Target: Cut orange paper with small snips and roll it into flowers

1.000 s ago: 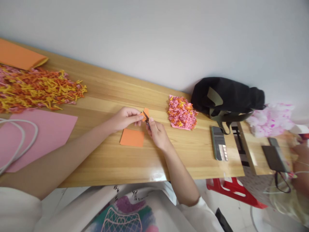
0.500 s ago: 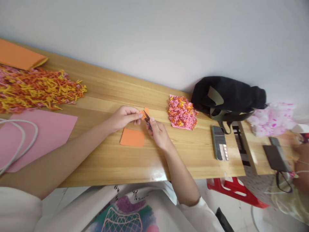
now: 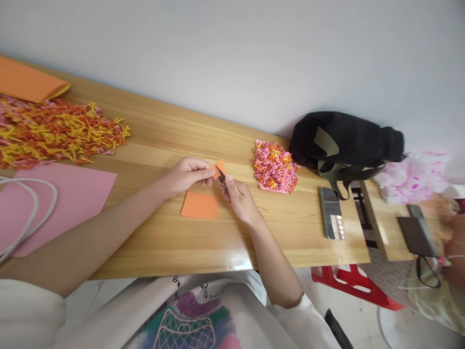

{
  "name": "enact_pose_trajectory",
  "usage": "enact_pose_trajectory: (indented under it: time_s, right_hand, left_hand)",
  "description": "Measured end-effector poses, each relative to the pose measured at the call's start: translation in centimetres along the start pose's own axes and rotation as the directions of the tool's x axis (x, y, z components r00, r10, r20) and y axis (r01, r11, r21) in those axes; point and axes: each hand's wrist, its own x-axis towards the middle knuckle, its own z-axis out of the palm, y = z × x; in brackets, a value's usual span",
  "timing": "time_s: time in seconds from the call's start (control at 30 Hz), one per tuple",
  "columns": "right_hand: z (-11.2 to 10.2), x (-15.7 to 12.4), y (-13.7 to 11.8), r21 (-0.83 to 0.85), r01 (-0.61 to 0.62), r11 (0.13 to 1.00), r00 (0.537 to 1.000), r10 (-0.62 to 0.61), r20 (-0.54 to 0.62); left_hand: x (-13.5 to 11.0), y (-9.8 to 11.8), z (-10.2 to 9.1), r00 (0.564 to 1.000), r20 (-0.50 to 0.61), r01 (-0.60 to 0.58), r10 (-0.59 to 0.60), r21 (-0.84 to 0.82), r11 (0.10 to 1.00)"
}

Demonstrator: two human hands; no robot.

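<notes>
Between the fingertips of my left hand [image 3: 194, 173] is a small orange paper piece [image 3: 215, 171], pinched at its left side. My right hand [image 3: 238, 198] is closed round a pair of scissors [image 3: 221, 175], whose blades lie against the paper. Most of the scissors' handle is hidden by my fingers. An orange paper square [image 3: 199, 205] lies on the table just below both hands. Right of my hands sits a pink square heaped with pink, orange and yellow paper shreds [image 3: 276, 166].
At left are a long pile of coloured shreds [image 3: 61, 131], folded orange paper [image 3: 31, 80], a pink sheet [image 3: 83, 186] and a white cable [image 3: 54, 198]. A black bag [image 3: 341, 138] leans on the wall, above a phone [image 3: 332, 213]. A red stool [image 3: 358, 286] stands below.
Both hands stay in nearly the same place, with the scissors still at the paper. The whole view has shifted very slightly.
</notes>
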Motion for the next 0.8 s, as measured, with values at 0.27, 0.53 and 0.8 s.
enact_pose_trajectory:
  time_s: [0.27,0.53,0.8]
  right_hand:
    - [0.03,-0.09,-0.25,-0.023,-0.008,1.0,1.0,0.008,-0.005]
    - [-0.06,-0.04,-0.29,-0.053,0.005,0.999,1.0,-0.005,-0.009]
    - [-0.14,-0.06,-0.31,-0.088,0.02,0.996,1.0,-0.021,-0.003]
  left_hand:
    - [-0.04,-0.06,-0.06,1.0,0.009,-0.01,0.01,-0.004,1.0]
    - [0.0,-0.04,-0.09,1.0,0.014,-0.001,0.002,-0.027,1.0]
    - [-0.03,0.12,-0.12,1.0,0.024,0.006,-0.006,-0.016,1.0]
